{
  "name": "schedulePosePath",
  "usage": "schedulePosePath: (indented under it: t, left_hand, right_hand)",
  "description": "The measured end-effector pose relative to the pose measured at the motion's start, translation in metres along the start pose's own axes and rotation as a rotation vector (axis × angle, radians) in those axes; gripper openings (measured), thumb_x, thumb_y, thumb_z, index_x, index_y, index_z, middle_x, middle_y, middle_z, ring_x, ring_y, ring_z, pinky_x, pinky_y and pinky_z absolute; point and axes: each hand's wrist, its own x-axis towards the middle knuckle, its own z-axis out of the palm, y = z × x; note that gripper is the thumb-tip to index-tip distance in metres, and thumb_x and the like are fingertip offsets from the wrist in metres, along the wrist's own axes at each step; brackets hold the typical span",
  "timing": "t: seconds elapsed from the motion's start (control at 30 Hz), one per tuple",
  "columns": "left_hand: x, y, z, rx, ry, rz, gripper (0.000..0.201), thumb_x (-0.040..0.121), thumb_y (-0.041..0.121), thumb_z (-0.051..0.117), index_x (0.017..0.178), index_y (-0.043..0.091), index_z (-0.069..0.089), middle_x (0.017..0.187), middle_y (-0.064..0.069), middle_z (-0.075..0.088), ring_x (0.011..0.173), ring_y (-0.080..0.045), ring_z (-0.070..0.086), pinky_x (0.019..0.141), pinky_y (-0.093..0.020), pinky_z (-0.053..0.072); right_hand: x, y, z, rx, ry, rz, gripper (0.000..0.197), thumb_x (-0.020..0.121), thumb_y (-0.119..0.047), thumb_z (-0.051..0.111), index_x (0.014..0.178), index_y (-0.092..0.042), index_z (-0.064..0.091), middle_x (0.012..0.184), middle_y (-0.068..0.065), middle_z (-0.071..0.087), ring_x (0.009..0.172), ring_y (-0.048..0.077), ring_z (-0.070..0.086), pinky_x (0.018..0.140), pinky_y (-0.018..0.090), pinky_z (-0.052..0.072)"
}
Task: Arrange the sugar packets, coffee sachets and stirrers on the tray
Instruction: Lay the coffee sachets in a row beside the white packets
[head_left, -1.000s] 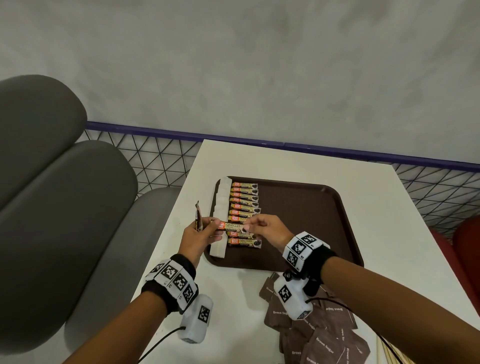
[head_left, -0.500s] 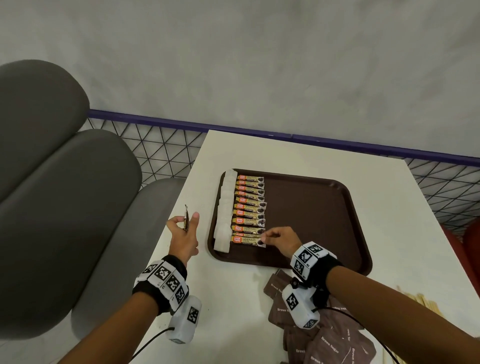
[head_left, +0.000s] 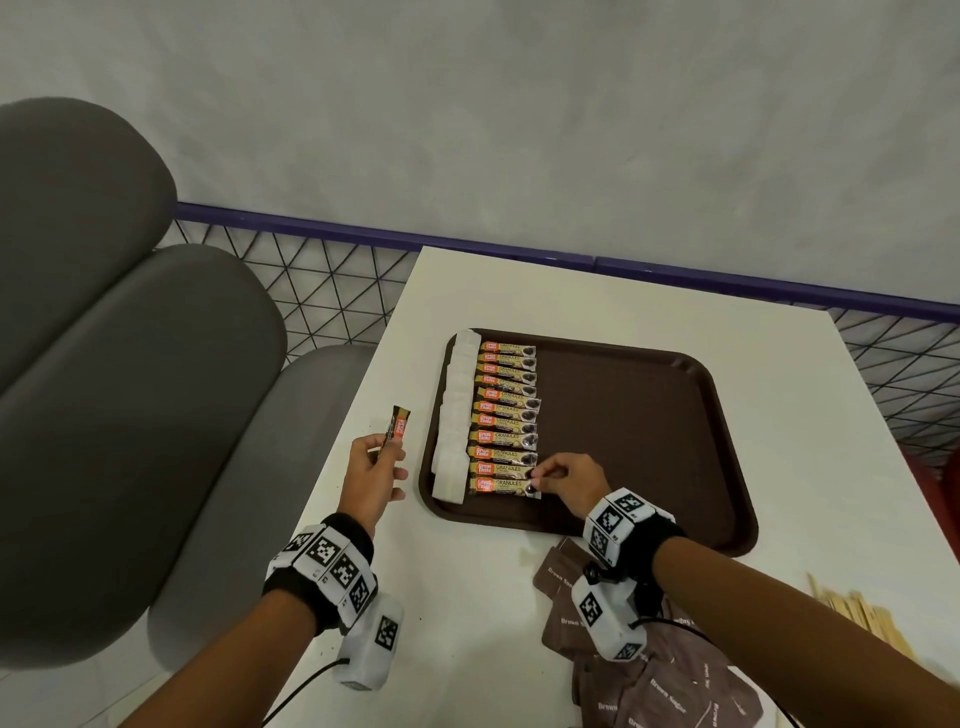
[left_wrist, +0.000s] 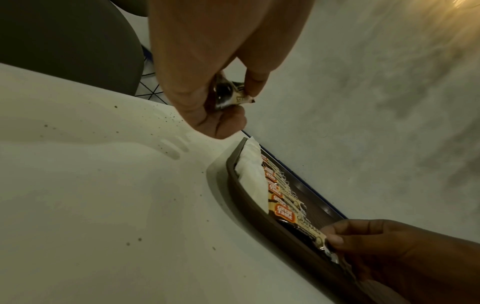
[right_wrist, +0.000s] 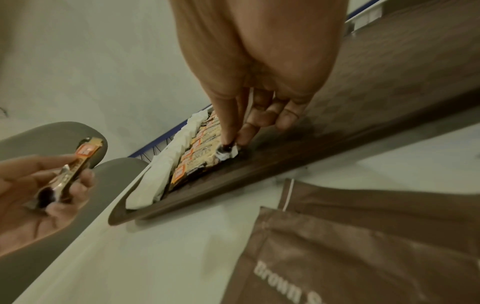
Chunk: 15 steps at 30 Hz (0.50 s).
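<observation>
Meanwhile left hand (head_left: 373, 475) gripping upright sachet (head_left: 396, 429), right hand (head_left: 569, 480) pinching tray's nearest sachet (head_left: 505, 487)

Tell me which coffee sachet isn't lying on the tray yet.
The coffee sachet held upright in the left hand, over the table left of the tray; all the others lie flat in a column on it.
</observation>
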Motion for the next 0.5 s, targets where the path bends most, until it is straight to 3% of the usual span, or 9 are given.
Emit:
schedulePosePath:
  t: [0.17, 0.5]
  left_hand:
    - [0.001, -0.002, 0.000, 0.037, -0.025, 0.025, 0.019, 0.094, 0.025, 0.054, 0.108, 0.014, 0.049, 0.103, -0.004, 0.054, 0.087, -0.018, 0.053, 0.066, -0.027, 0.049]
    - [0.002, -0.001, -0.001, 0.040, -0.079, 0.057, 0.021, 0.090, 0.021, 0.060, 0.106, 0.009, 0.060, 0.087, -0.004, 0.057, 0.072, -0.014, 0.051, 0.067, -0.025, 0.043]
  right_hand:
    - [-0.001, -0.003, 0.008, -0.027, 0.036, 0.015, 0.020, 0.077, -0.010, 0.071, 0.071, -0.016, 0.054, 0.065, -0.006, 0.049, 0.063, 0.005, 0.047, 0.055, 0.011, 0.034]
    - [0.001, -0.004, 0.011, -0.060, 0.060, 0.005, 0.028, 0.081, -0.007, 0.067, 0.067, -0.018, 0.046, 0.061, -0.008, 0.047, 0.055, 0.000, 0.044, 0.049, 0.008, 0.037]
